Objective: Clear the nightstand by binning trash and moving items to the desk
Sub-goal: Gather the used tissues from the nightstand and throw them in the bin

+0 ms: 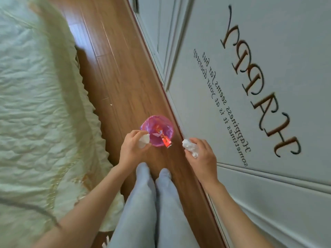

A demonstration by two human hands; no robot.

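From the head camera I look down at a wood floor (121,83) between a bed and a white wall. A small bin (157,130) with a pink bag in it stands on the floor, near the wall. Inside the bin I see a red wrapper (163,138) that sticks out over the near rim.

My left hand (134,149) is just beside the bin on its left, touching its rim as far as I can tell. Its fingers are curled round a crumpled white tissue (144,140).

My right hand (202,156) is to the right of the bin and apart from it, close to the wall. It grips a second white tissue wad (190,147).

The bed (39,113) with a pale green cover is on the left. The wall (268,167) has big brown letters (254,77) on it. My legs in light blue trousers (152,203) are near me, below both hands.
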